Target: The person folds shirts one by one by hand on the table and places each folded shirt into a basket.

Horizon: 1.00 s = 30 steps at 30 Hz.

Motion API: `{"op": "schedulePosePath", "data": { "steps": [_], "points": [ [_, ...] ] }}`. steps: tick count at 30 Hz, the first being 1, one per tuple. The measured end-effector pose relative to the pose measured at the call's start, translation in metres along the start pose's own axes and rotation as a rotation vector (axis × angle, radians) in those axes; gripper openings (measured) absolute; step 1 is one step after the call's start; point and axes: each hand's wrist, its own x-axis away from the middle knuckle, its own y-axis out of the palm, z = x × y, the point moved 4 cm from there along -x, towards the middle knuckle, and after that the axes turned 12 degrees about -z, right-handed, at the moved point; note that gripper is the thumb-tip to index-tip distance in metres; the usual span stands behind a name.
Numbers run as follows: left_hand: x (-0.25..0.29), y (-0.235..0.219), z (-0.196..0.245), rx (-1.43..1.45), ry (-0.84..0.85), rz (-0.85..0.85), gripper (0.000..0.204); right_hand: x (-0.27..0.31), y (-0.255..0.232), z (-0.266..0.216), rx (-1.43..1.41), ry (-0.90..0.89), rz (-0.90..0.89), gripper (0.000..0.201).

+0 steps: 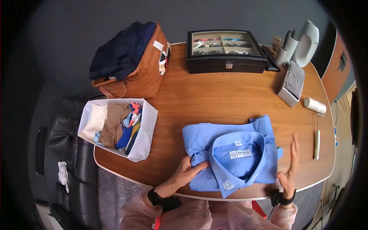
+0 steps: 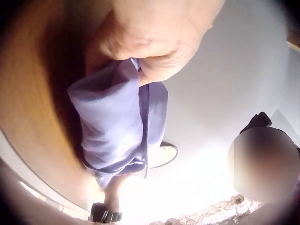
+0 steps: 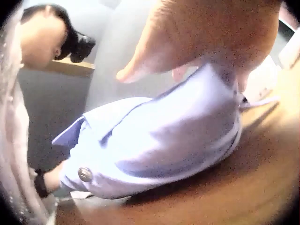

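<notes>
A light-blue collared shirt (image 1: 195, 134), folded, lies near the table's front edge with its collar toward the person and white labels inside the neck. At its left side the left hand (image 1: 184, 172) holds the edge, thumb over the cloth and the other fingers partly hidden by it. The left wrist view shows this hand (image 2: 154, 42) pinching the shirt's folded side (image 2: 112, 112). Along the shirt's right edge stands the right hand (image 1: 290, 168), its fingers straight and pointing away from the body. In the right wrist view, this hand (image 3: 215, 33) is right at the shirt (image 3: 178, 136).
A white box (image 1: 149, 126) of folded clothes stands at left, before a woven basket (image 1: 149, 76) with dark clothing. A black glasses case (image 1: 226, 67) sits at the back. Rightward are a grey-topped box (image 1: 293, 82), a white roll (image 1: 315, 105) and a thin white stick (image 1: 317, 145).
</notes>
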Motion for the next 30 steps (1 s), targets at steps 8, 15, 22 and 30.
{"op": "schedulePosePath", "data": {
  "steps": [8,15,22,30],
  "points": [
    [-0.005,-0.002,-0.027,0.305,-0.175,-0.085,0.041,-0.023,0.054,-0.028,0.268,-0.13,-0.619,0.067],
    [0.001,-0.023,0.11,-0.139,0.106,0.115,0.038,-0.018,0.029,-0.007,-0.031,0.05,-0.264,0.072],
    [0.004,-0.102,0.312,-0.192,0.914,0.375,0.043,-0.022,0.048,0.021,0.481,0.167,-0.443,0.063],
    [-0.053,-0.297,0.311,-0.099,0.84,0.761,0.045,-0.017,0.051,0.028,0.459,0.159,-0.414,0.062]
  ]
}}
